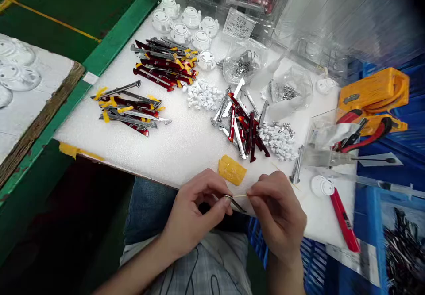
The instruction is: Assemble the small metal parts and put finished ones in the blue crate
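Note:
My left hand [194, 213] is closed on a small dark metal strip [234, 202] at the near edge of the white foam table [186, 149]. My right hand [279, 213] pinches a thin wooden stick [239, 195] whose tip touches the strip's end. A yellow tape piece [231, 170] lies just beyond my fingers. Further back sits a loose pile of red and silver strips [244, 124], with small white caps [278, 141] beside it.
Bundles of strips bound with yellow tape [131, 109] [166, 63] lie at the left. White round housings [186, 21] stand at the back, with bags of screws [244, 65]. A red knife [343, 220], red-handled pliers [361, 138] and a yellow case [375, 91] sit at the right.

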Action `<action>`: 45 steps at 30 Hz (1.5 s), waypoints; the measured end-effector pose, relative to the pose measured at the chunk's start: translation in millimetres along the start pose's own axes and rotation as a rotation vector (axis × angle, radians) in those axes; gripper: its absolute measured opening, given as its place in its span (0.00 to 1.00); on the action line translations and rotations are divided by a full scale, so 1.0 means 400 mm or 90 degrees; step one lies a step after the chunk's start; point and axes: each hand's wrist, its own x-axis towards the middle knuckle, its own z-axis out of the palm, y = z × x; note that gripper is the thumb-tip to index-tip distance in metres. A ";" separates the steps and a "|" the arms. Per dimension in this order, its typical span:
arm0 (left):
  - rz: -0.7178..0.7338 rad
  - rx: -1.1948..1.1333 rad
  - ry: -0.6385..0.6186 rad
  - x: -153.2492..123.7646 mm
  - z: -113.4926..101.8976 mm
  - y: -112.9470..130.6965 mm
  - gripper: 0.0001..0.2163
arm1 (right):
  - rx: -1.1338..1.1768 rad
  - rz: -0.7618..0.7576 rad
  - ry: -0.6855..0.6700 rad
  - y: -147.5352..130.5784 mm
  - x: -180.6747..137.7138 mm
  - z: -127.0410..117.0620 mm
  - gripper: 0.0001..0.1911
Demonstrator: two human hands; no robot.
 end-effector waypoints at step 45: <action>-0.024 0.000 0.008 -0.004 -0.001 0.009 0.06 | -0.088 -0.015 0.002 -0.009 -0.001 -0.001 0.09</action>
